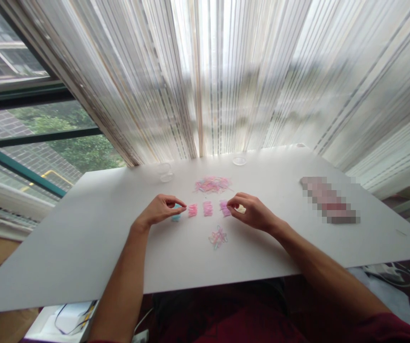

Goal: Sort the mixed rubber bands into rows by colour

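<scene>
Several small bunches of thin coloured pieces form a row across the white table: blue (176,216), coral pink (193,210), pink (208,208), purple (224,208) and pale yellow (241,209). My left hand (162,209) is over the blue bunch, thumb and forefinger pinched beside the coral pink one. At the purple bunch, my right hand (250,212) has its fingertips together, partly covering the yellow one. What either pinch holds is too small to make out. Behind the row lies a loose mixed pile (214,184); in front is a smaller pile (218,237).
Clear round containers or lids (165,173) stand at the table's back left, and another clear lid (239,161) at the back centre. A blurred-out reddish object (329,200) lies on the right. A striped curtain (226,76) hangs along the back edge.
</scene>
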Action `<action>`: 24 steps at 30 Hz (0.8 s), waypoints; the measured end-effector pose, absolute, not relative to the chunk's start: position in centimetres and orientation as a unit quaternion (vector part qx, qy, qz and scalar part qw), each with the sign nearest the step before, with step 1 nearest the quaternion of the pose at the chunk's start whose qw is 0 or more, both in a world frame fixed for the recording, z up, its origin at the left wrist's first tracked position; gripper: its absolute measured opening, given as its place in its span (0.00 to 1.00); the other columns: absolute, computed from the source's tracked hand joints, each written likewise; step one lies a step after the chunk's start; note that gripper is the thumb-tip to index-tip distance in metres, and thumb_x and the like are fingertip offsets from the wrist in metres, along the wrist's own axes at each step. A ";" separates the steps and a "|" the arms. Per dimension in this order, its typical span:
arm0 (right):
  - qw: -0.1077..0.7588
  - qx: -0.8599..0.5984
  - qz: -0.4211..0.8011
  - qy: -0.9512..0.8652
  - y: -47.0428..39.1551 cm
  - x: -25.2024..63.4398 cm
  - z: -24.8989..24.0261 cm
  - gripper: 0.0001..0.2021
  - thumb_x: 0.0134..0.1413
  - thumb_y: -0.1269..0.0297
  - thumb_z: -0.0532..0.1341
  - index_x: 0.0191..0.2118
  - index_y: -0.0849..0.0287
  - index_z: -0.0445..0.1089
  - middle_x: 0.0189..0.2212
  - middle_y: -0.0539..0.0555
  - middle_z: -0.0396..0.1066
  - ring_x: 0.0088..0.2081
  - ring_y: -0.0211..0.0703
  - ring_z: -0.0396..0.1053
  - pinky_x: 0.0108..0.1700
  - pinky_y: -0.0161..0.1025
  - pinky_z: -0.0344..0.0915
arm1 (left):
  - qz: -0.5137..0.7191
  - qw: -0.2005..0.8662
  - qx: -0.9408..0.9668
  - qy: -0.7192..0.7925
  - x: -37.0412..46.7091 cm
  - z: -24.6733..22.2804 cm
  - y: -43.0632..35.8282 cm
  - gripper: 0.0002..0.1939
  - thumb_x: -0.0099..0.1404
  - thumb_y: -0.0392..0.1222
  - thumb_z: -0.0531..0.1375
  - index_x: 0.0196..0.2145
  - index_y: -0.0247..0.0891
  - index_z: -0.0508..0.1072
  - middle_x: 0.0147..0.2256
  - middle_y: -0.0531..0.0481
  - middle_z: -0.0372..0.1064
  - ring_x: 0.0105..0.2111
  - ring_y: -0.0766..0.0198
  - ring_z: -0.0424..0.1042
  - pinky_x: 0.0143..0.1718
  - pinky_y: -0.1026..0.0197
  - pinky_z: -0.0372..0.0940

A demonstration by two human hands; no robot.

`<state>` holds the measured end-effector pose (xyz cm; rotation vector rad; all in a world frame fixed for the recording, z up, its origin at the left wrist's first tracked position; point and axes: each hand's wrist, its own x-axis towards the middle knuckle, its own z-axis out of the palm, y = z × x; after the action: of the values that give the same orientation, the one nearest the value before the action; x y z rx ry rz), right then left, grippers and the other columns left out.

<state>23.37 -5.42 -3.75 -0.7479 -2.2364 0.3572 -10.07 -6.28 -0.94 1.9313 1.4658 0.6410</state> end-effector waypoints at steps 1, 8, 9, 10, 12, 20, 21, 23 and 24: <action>0.369 -0.296 0.138 -0.870 -5.4 23.5 -3.8 0.04 0.59 0.71 0.61 0.35 0.57 0.73 0.30 0.52 0.71 0.30 0.40 0.70 0.36 0.37 0.68 | 0.245 0.311 0.733 0.553 -10.1 -1.0 -6.3 0.20 0.56 0.54 0.66 0.34 0.32 0.84 0.20 0.56 0.56 0.22 0.70 0.51 0.22 0.66 0.48; 0.359 -0.341 0.119 -0.860 -4.9 24.2 -3.5 0.05 0.61 0.70 0.60 0.35 0.57 0.74 0.28 0.52 0.70 0.30 0.41 0.69 0.35 0.38 0.66 | 0.267 0.314 0.749 0.518 -8.9 -1.3 -6.4 0.15 0.57 0.50 0.67 0.32 0.34 0.84 0.21 0.53 0.65 0.22 0.70 0.53 0.23 0.66 0.49; 0.358 -0.346 0.117 -0.859 -4.9 24.3 -3.5 0.05 0.61 0.70 0.60 0.35 0.57 0.74 0.28 0.52 0.70 0.30 0.41 0.69 0.35 0.38 0.66 | 0.271 0.315 0.752 0.512 -8.5 -1.3 -6.5 0.14 0.57 0.49 0.67 0.32 0.34 0.84 0.21 0.53 0.66 0.22 0.71 0.53 0.23 0.66 0.50; 0.356 -0.350 0.116 -0.858 -4.8 24.4 -3.5 0.05 0.61 0.70 0.60 0.35 0.58 0.74 0.28 0.52 0.70 0.30 0.41 0.69 0.35 0.38 0.66 | 0.275 0.317 0.754 0.505 -8.1 -1.3 -6.5 0.13 0.57 0.49 0.67 0.32 0.34 0.84 0.22 0.52 0.68 0.22 0.71 0.54 0.23 0.66 0.51; 0.352 -0.356 0.117 -0.858 -4.8 24.4 -3.5 0.05 0.61 0.70 0.60 0.35 0.58 0.74 0.28 0.52 0.70 0.30 0.41 0.69 0.35 0.38 0.66 | 0.285 0.324 0.757 0.491 -7.2 -1.3 -6.7 0.12 0.57 0.47 0.67 0.32 0.35 0.84 0.24 0.51 0.72 0.23 0.71 0.56 0.24 0.66 0.52; 0.338 -0.352 0.122 -0.864 -5.0 24.1 -3.7 0.05 0.61 0.70 0.60 0.35 0.58 0.74 0.29 0.53 0.72 0.31 0.41 0.70 0.36 0.38 0.67 | 0.288 0.334 0.756 0.483 -6.4 -1.4 -6.9 0.12 0.57 0.46 0.67 0.32 0.34 0.83 0.28 0.48 0.76 0.23 0.71 0.56 0.24 0.66 0.53; 0.338 -0.350 0.121 -0.865 -5.0 24.1 -3.7 0.05 0.61 0.70 0.61 0.35 0.58 0.74 0.29 0.53 0.72 0.30 0.41 0.70 0.36 0.38 0.67 | 0.285 0.334 0.755 0.486 -6.5 -1.4 -6.9 0.12 0.57 0.47 0.67 0.32 0.34 0.83 0.27 0.48 0.75 0.23 0.71 0.55 0.24 0.66 0.52; 0.338 -0.347 0.122 -0.866 -5.0 24.1 -3.7 0.05 0.61 0.70 0.61 0.36 0.58 0.74 0.29 0.53 0.72 0.30 0.41 0.70 0.36 0.38 0.67 | 0.279 0.334 0.753 0.494 -6.8 -1.3 -6.8 0.13 0.57 0.47 0.66 0.32 0.33 0.83 0.25 0.50 0.71 0.23 0.71 0.53 0.23 0.66 0.51; 0.338 -0.347 0.122 -0.866 -5.0 24.1 -3.7 0.05 0.61 0.70 0.61 0.36 0.57 0.75 0.29 0.53 0.72 0.30 0.41 0.70 0.35 0.38 0.67 | 0.274 0.334 0.752 0.498 -7.0 -1.2 -6.8 0.13 0.57 0.47 0.66 0.32 0.33 0.83 0.23 0.52 0.69 0.22 0.71 0.52 0.23 0.66 0.50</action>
<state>24.10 -5.03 -3.70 -0.9042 -2.2578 0.3176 -7.00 -6.83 -1.19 1.9633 1.3009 0.7150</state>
